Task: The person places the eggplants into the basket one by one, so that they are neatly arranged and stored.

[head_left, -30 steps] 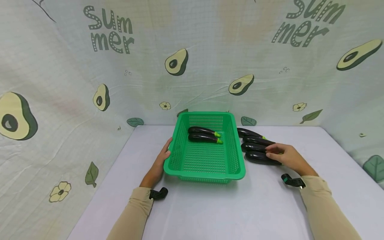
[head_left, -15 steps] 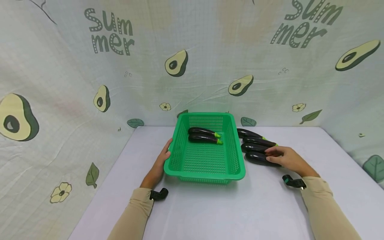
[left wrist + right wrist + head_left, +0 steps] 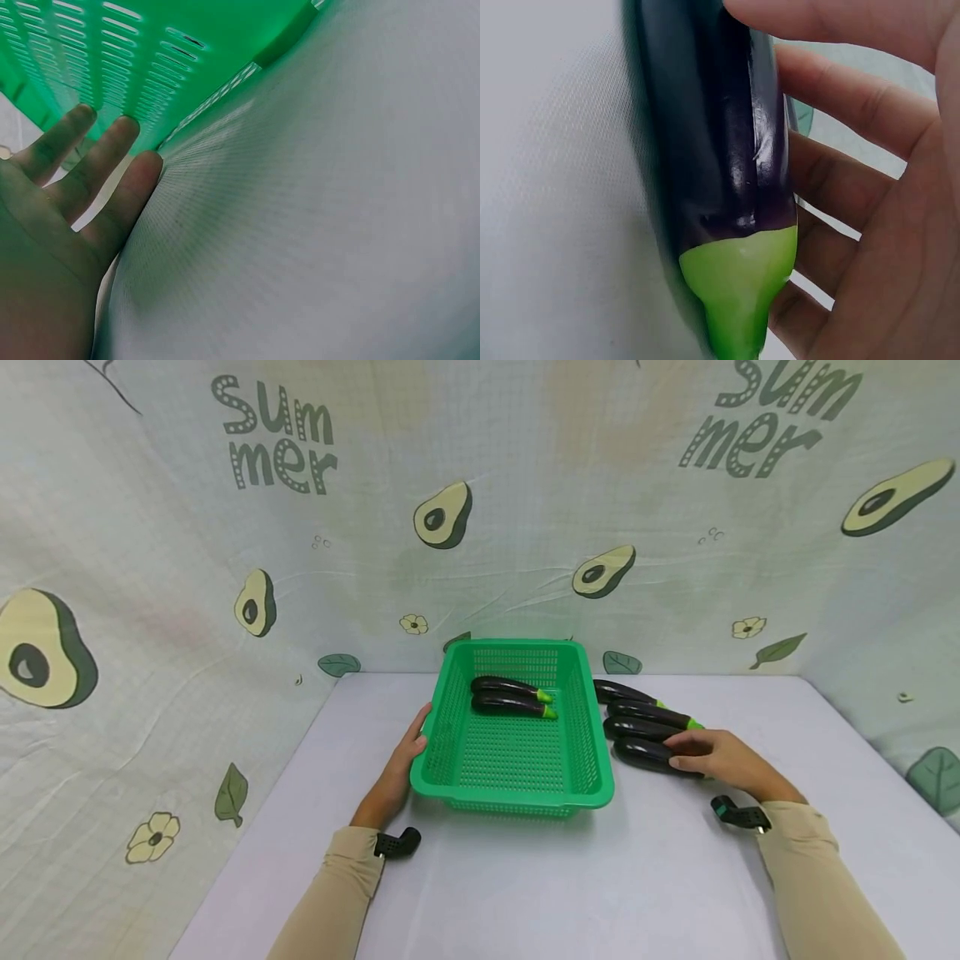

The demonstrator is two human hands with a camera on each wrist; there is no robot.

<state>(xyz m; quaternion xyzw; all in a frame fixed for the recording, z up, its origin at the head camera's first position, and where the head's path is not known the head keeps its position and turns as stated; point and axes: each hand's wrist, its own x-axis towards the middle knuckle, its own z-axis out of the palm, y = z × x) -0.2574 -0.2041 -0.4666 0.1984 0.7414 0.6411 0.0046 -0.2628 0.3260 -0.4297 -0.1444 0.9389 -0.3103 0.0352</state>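
A green plastic basket (image 3: 510, 768) with slotted walls stands mid-table, holding two dark purple eggplants (image 3: 506, 704) side by side near its far end. My left hand (image 3: 397, 768) is at the basket's left side; in the left wrist view its straight fingers (image 3: 112, 142) touch the slotted outer wall. To the basket's right, several more eggplants (image 3: 645, 713) lie in a row. My right hand (image 3: 727, 764) holds the nearest eggplant (image 3: 641, 753) near its stem end, thumb on the near side and fingers on the far side. Its green cap (image 3: 742, 277) points toward my wrist.
The white-covered table (image 3: 495, 893) extends on both sides of the basket and in front. A patterned cloth (image 3: 510, 485) with avocado prints hangs behind the table and along its sides. Each wrist wears a black camera (image 3: 397, 843).
My right hand has shifted slightly right and toward me along the nearest eggplant, uncovering the green cap of an eggplant behind. The left hand and basket stay in place.
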